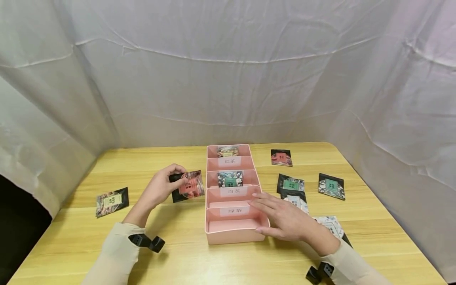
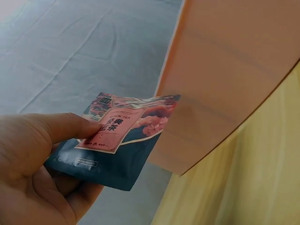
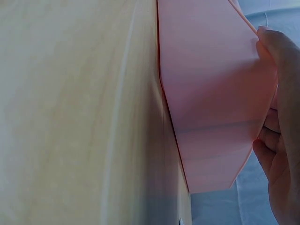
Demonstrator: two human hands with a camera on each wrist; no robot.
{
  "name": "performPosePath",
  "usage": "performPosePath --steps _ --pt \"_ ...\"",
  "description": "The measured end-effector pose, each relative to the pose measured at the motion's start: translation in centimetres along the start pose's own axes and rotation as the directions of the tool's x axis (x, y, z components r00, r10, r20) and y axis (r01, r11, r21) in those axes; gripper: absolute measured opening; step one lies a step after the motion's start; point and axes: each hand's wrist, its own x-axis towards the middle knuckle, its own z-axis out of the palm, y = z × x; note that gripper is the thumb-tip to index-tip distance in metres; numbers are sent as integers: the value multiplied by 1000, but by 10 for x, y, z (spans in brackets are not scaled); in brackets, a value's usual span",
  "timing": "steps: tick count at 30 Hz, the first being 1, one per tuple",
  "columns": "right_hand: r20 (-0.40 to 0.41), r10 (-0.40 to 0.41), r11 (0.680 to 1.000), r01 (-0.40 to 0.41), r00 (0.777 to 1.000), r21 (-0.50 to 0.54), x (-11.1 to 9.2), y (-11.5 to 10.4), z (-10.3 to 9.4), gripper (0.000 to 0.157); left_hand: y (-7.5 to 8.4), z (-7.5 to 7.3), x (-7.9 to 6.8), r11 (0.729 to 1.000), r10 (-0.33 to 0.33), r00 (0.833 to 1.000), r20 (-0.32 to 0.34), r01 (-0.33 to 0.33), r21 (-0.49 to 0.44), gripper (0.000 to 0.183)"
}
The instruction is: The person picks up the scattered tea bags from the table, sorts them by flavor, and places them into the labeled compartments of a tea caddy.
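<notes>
My left hand (image 1: 162,187) pinches a black tea sachet (image 1: 192,185) with a red label, thumb on its printed face and fingers beneath. The left wrist view shows "BLACK TEA" on that sachet (image 2: 117,129), held close beside the wall of a pink divided box (image 1: 235,237). My right hand (image 1: 285,217) rests on the box's right rim near the front, fingers extended over the edge and thumb at the front corner. A yellow-label sachet (image 1: 228,151) stands in the farthest compartment, and a green-label sachet (image 1: 230,179) in the one nearer me.
Left of the box lies a yellow-label sachet (image 1: 112,202). To its right lie a red-label sachet (image 1: 281,157), a green-label sachet (image 1: 331,186) and several overlapping ones (image 1: 292,184). Another sachet (image 1: 330,225) is partly hidden by my right arm. White cloth (image 1: 228,79) hangs behind the table.
</notes>
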Motion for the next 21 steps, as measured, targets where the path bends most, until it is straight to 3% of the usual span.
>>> performPosePath --steps 10,21 --pt "1 4 1000 -4 1000 -6 -1 1 1 67 12 -4 5 1000 12 1000 -5 -12 20 27" --pt "16 18 1000 -18 1000 -5 -1 0 0 67 33 0 6 994 50 998 -34 -53 -92 19"
